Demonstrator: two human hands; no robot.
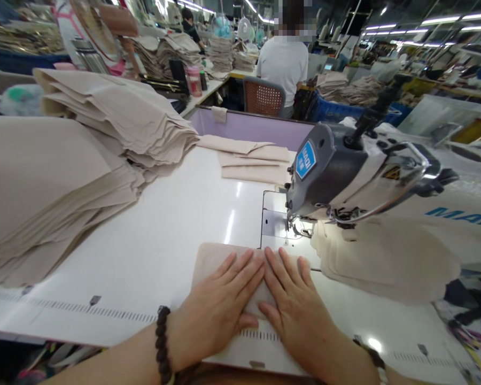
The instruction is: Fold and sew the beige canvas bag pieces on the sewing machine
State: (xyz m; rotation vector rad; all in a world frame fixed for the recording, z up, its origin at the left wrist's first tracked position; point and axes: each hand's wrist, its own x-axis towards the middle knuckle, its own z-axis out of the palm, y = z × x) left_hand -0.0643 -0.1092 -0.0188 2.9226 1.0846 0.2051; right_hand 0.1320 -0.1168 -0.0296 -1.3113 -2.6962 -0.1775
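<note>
A beige fabric piece [208, 259] with rounded corners lies on the white sewing table [176, 230], just in front of the needle plate. My left hand [220, 302] rests flat on it, fingers stretched out toward the machine. Beside it my right hand [292, 305] presses down on the same piece, fingers spread, the fingertips of both hands almost meeting. Neither hand grips anything. Ahead and to the right stands the sewing machine [328, 166], its presser foot [300, 227] close beyond my right fingertips. The hands cover much of the fabric.
Tall stacks of beige fabric [56, 182] fill the left side. Folded pieces [252, 160] lie behind the needle area, and a pile of rounded pieces [380, 256] sits under the machine arm. A person in a white shirt [282, 69] sits farther back.
</note>
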